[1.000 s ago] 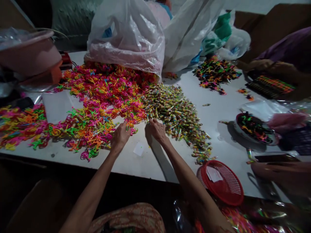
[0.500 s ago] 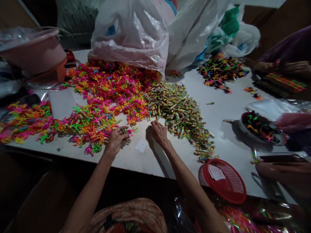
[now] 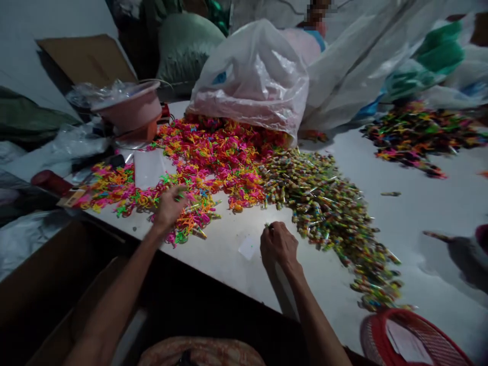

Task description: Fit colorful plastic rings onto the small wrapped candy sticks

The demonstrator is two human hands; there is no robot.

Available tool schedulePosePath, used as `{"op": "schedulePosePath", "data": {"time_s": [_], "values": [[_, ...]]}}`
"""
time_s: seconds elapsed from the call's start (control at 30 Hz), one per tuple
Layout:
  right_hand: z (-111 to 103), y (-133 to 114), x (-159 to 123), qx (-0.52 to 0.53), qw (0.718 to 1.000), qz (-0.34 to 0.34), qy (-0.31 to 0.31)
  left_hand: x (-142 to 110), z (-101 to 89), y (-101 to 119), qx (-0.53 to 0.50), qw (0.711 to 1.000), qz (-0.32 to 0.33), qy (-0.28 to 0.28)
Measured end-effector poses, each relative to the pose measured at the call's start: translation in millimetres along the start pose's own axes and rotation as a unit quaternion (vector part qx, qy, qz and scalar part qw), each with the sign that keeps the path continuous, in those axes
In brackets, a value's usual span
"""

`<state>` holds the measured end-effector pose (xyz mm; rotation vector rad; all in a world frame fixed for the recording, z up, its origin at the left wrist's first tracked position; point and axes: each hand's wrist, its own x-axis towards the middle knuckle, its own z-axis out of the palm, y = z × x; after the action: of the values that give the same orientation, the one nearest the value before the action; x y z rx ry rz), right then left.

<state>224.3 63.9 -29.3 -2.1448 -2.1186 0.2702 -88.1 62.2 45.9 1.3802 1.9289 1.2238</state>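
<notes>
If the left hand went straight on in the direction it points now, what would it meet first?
The left hand would likely meet the pile of bright plastic pieces first; depth is unclear, so it may already touch them.

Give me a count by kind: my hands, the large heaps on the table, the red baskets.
Hands: 2 (left hand, right hand)
Large heaps: 3 (bright plastic pieces, small tubes, dark mixed pieces)
Red basket: 1
Total: 6

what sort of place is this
Probably a small workshop for sorting or packing trinkets: a white table carries a heap of bright plastic pieces and a pile of small filled tubes, with a large translucent bag behind them.
</notes>
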Motion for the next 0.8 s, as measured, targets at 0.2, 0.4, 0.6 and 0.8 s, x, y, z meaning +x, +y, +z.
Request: {"op": "schedulePosePath", "data": {"time_s": [0.2, 0.4, 0.6, 0.8], "values": [[-8, -5, -1, 0.033, 0.998, 0.040, -0.026, 67, -84.7, 11, 0.324, 0.912, 0.063, 0.244], [-17, -11, -3, 0.022, 0.996, 0.064, -0.049, 26, 64.5, 26, 0.172, 0.977, 0.099, -0.074], [-18, -4, -11, 0.032, 0.997, 0.017, -0.071, 6, 154.9, 20, 0.135, 0.981, 0.044, -0.134], [-10, 0, -16, 0.092, 0.994, 0.031, -0.055, 1, 165.8, 3, 0.118, 0.982, 0.014, -0.145]]}}
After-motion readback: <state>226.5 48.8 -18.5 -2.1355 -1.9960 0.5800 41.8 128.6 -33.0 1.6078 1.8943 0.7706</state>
